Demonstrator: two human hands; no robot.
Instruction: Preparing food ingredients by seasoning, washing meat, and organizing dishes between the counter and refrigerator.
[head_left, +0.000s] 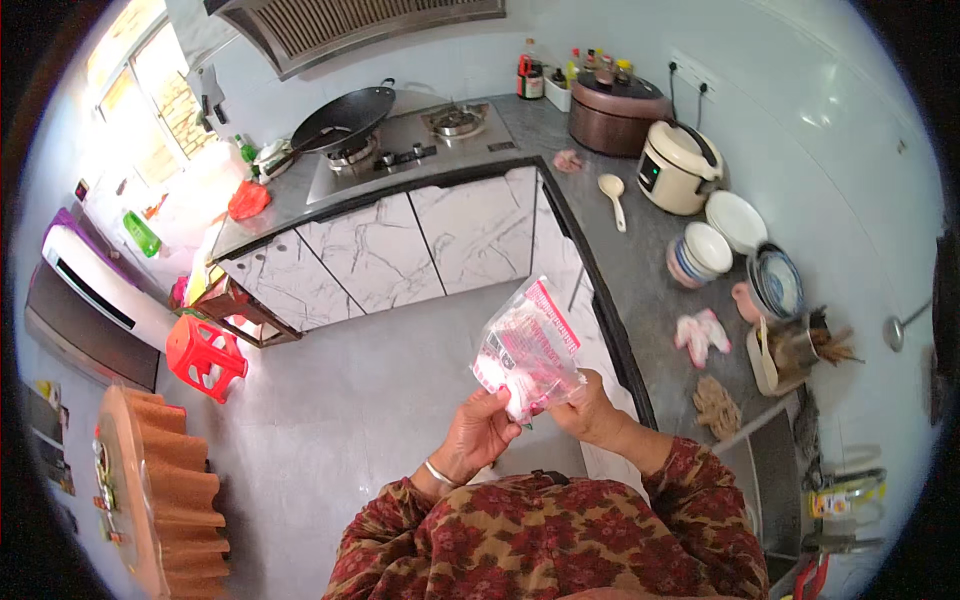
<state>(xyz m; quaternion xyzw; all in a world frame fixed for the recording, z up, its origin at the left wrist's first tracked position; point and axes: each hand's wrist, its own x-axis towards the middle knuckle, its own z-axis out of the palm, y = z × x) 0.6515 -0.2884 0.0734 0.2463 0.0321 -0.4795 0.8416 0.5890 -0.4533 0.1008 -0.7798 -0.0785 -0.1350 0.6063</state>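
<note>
A clear plastic bag with pink print (529, 337) is held upright before my body, over the floor. Pink-and-white cloth-like material shows at its lower end. My left hand (487, 431) pinches the lower left part of the bag between thumb and fingers. On the bag's lower right side, my right hand (589, 409) grips the plastic; some of its fingers are hidden. A similar pink-and-white bundle (702, 337) lies on the grey counter to the right, close to a crumpled brown cloth (716, 407).
The counter (637, 262) curves along my right side, bearing a ladle (613, 201), a rice cooker (679, 169) and stacked bowls (705, 249). A wok (345, 118) sits on the stove. A red stool (206, 356) and a cloth-draped table (172, 480) stand left; a sink (776, 465) is at right.
</note>
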